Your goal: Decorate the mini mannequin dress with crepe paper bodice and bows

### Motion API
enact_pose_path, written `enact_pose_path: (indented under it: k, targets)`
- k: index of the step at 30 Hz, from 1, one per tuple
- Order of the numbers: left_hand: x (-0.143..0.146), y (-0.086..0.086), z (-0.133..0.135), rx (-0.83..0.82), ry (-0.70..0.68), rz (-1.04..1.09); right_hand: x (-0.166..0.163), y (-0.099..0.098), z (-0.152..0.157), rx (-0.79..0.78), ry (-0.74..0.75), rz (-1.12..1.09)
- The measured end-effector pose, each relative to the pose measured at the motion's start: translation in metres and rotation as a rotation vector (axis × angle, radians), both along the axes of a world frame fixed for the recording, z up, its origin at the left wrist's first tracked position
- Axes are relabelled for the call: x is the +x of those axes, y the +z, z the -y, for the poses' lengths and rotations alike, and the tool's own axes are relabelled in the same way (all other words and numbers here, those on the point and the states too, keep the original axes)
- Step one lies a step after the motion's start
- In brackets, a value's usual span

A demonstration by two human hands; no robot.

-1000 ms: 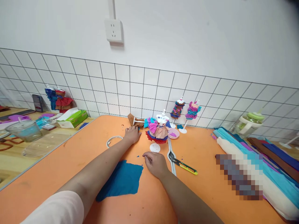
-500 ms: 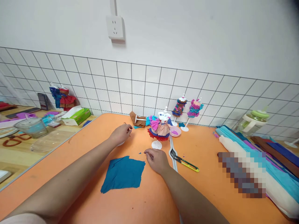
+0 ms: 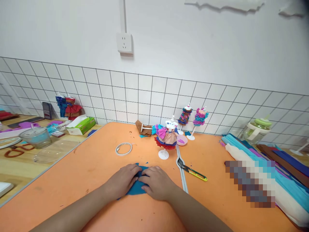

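Neither hand is clenched: the left hand and the right hand lie upon the blue sheet with bent fingers, pressing from above, and one cannot tell whether the fingertips also pinch it. This sheet, of cloth or paper, is on the orange table, in front of the person, and it serves here as the centre of the clock. One hand comes over it from 9 o'clock and the other from 3 o'clock, probably so that it stays flat and does not slide. The snips lie between 2 and 3 o'clock, perhaps to be within easy reach of the right hand. At 1 o'clock a dressed figure stands on a round white base, which keeps it upright. Compared with the frame of half a second ago, the left hand is no longer at 11 o'clock, where it hides most of the white ring; now the ring is wholly visible and the hand is on the sheet. The right hand, near the upper right corner in that frame, now covers the right part. Thus much less of the sheet can be seen.
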State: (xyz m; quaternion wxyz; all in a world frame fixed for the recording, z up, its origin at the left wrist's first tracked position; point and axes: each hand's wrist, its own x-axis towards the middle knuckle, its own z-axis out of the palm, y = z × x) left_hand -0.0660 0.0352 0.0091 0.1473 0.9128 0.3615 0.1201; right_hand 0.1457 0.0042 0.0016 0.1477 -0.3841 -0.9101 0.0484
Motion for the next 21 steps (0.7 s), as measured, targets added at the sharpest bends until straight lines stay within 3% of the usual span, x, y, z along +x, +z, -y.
enact_pose_path:
  k: [7,15,21]
  targets:
    - [-0.028,-0.012,-0.023,0.046,-0.037,-0.090,0.014,0.005,-0.002,-0.021,-0.065,0.060]
    - [-0.036,-0.002,-0.024,-0.111,0.012,-0.245,0.024,-0.003,0.013,-0.041,-0.094,0.122]
    - [-0.035,-0.002,-0.025,-0.110,-0.011,-0.238,0.028,-0.006,0.019,-0.066,-0.140,0.102]
